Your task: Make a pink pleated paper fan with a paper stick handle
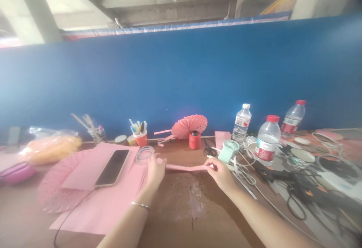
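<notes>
A narrow folded strip of pink paper [185,167] stretches just above the brown table [181,218], held at both ends. My left hand [155,172] pinches its left end, with a thin bracelet on that wrist. My right hand [220,172] pinches its right end. Pink paper sheets [113,202] lie to the left under a dark phone [112,167]. A finished pink paper fan [189,125] leans against the blue wall behind.
A red cup of pens [140,135], a red thread spool [194,140], scissors [209,149], a small mint fan [229,150] and three water bottles [267,138] stand at the back. Tangled cables and tools [305,191] fill the right. A bagged orange item [49,148] sits far left.
</notes>
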Available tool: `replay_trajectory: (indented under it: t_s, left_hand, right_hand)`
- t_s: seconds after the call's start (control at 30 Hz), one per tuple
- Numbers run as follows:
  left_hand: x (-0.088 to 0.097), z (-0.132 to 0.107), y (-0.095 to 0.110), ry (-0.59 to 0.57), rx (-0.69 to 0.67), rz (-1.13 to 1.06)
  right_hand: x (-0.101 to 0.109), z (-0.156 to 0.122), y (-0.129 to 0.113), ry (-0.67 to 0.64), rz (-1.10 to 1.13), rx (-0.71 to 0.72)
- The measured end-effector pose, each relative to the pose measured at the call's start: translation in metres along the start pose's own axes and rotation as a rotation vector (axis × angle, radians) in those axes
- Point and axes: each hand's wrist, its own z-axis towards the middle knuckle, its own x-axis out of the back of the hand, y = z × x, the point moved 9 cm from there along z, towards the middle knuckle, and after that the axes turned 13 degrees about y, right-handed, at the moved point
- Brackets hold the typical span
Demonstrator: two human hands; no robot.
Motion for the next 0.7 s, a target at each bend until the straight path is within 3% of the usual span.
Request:
replay_trajectory:
  t_s: [0.13,0.27,0.43,0.7]
  left_hand:
    - [0.031,0.028,0.002,0.064,-0.156,0.311]
    - [0.041,0.041,-0.006,0.043,-0.199,0.499]
    - [0.032,0.043,0.003,0.017,-0.3,0.475]
    - [-0.006,0.017,0.021,-0.088,-0.374,0.142]
  right_hand:
    - [-0.008,-0.003,0.007,-0.028,-0.056,0.015]
    - [-0.006,-0.004,0.011,0.031,-0.124,0.07]
    - [-0.006,-0.004,0.013,0.043,-0.173,0.116]
    - [-0.017,-0.007,0.011,-0.085,-0.186,0.047]
